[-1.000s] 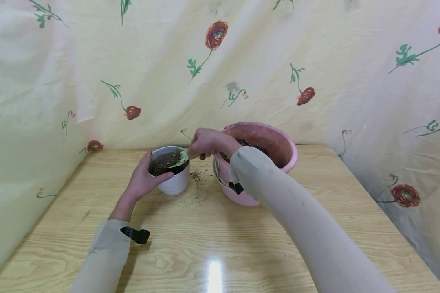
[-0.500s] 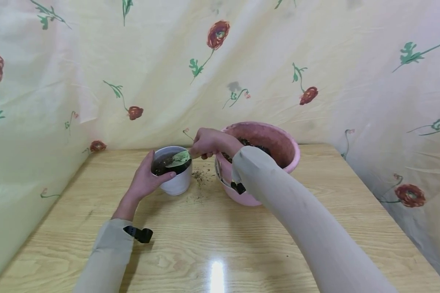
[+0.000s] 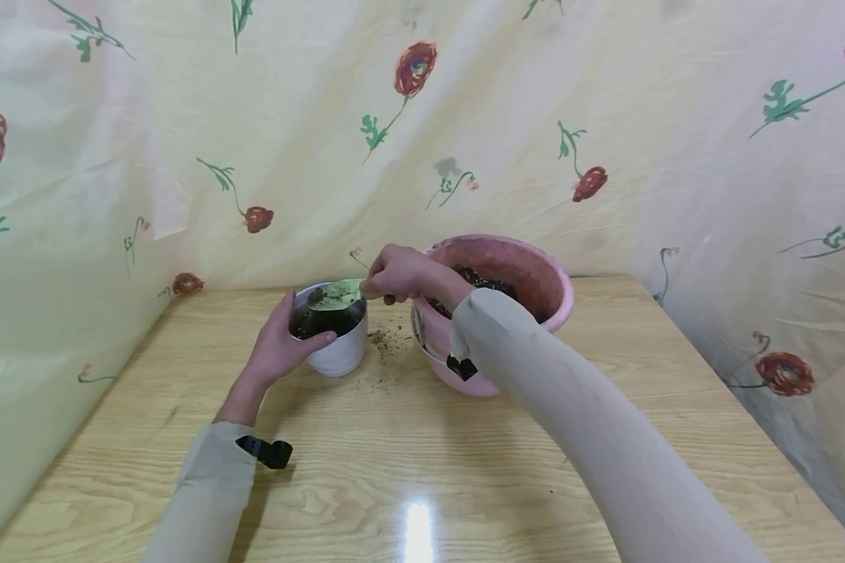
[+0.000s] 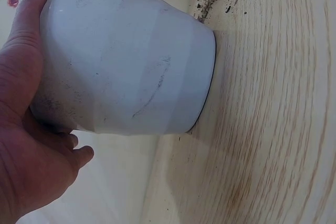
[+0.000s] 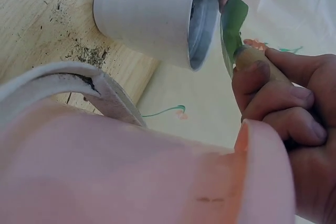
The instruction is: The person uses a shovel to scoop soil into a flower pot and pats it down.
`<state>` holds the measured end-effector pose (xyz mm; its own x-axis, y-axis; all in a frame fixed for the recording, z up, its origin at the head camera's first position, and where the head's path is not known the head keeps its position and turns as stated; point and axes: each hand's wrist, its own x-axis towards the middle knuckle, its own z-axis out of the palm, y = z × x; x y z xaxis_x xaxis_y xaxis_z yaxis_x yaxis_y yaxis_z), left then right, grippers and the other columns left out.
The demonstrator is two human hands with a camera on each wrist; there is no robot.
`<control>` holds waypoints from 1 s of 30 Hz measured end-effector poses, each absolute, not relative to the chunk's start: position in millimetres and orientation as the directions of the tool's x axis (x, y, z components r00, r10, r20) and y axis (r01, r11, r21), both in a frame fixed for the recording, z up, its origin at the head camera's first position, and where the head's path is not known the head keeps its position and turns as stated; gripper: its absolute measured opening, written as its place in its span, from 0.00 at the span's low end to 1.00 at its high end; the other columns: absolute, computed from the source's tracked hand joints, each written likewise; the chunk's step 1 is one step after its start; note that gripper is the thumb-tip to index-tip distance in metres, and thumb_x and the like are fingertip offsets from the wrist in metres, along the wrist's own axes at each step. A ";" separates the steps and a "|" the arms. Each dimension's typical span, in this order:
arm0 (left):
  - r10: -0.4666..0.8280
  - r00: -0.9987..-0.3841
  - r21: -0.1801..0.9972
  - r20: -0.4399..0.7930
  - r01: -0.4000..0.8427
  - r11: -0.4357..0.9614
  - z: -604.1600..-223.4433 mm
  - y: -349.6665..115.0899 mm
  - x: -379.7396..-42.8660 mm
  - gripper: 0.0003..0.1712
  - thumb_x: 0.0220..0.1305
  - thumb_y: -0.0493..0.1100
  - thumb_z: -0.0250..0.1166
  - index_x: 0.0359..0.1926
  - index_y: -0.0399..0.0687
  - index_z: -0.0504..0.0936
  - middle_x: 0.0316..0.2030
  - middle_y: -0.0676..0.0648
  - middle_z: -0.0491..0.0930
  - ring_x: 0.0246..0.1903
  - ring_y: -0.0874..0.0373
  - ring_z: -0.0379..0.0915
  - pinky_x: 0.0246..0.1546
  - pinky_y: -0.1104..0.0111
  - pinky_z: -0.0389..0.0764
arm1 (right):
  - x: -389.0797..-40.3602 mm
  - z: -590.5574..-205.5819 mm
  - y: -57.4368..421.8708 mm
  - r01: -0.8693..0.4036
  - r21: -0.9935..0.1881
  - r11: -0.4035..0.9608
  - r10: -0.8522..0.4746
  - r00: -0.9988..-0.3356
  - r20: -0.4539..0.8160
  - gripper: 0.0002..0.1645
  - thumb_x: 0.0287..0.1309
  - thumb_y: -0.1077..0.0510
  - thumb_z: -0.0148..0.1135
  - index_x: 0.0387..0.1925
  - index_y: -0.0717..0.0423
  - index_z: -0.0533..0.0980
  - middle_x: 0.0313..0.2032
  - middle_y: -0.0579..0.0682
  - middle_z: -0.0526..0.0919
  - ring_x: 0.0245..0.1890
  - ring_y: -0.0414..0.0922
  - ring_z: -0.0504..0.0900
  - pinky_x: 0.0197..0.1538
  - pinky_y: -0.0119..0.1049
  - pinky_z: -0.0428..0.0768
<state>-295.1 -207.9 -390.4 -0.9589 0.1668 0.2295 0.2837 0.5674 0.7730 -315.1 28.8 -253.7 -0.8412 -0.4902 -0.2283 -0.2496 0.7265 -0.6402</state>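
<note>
My left hand (image 3: 276,348) grips the white flowerpot (image 3: 339,356), its thumb along the near rim and fingers round the far left side. Dark soil (image 3: 324,320) fills part of this pot, which stands upright on the table. In my right hand (image 3: 400,274) is a small garden trowel (image 3: 339,295) with a green blade. The right wrist view shows fingers curled round its wooden handle (image 5: 260,61). The blade lies over the white pot's opening near the far rim, with a little soil on it. The left wrist view shows the pot's smudged side (image 4: 126,61).
To the right stands a large pink pot (image 3: 559,301) with dark soil (image 3: 489,283) inside, partly hidden by the right forearm. Soil crumbs (image 3: 383,342) lie scattered on the wooden table (image 3: 366,469) between the pots. A flowered cloth (image 3: 310,141) hangs behind.
The trowel blade has risen from the soil inside the white pot to about rim height and turned flatter. The left hand keeps its hold on the pot.
</note>
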 end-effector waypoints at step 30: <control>0.177 -0.958 0.784 0.224 0.286 0.551 -390.7 -207.8 -292.5 0.64 0.54 0.58 0.72 0.76 0.40 0.38 0.72 0.36 0.49 0.71 0.42 0.46 0.67 0.45 0.53 | -313.6 -250.2 21.7 -0.275 -0.458 0.845 -0.430 -0.859 -0.278 0.22 0.56 0.58 0.58 0.10 0.50 0.65 0.13 0.46 0.67 0.14 0.39 0.61 0.20 0.31 0.62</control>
